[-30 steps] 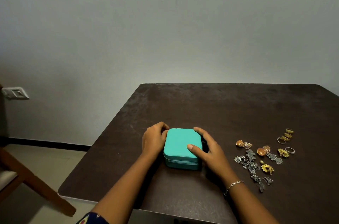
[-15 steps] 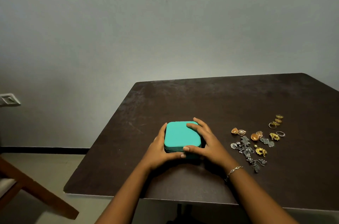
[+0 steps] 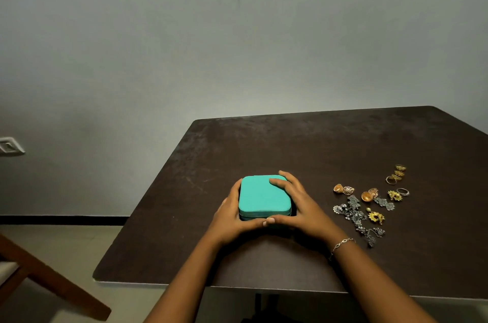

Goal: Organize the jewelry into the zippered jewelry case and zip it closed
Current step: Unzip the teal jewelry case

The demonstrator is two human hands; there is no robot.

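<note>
Here, the case [image 3: 264, 197] sits clasped between left grip [image 3: 230, 217] and right grip [image 3: 301, 207].

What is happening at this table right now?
A person holds a closed teal jewelry case on the dark table with both hands. The left hand grips its left side. The right hand clasps the right side, fingers on top and thumb at the front edge. The jewelry, earrings, rings and a silver necklace, lies loose on the table to the right.
</note>
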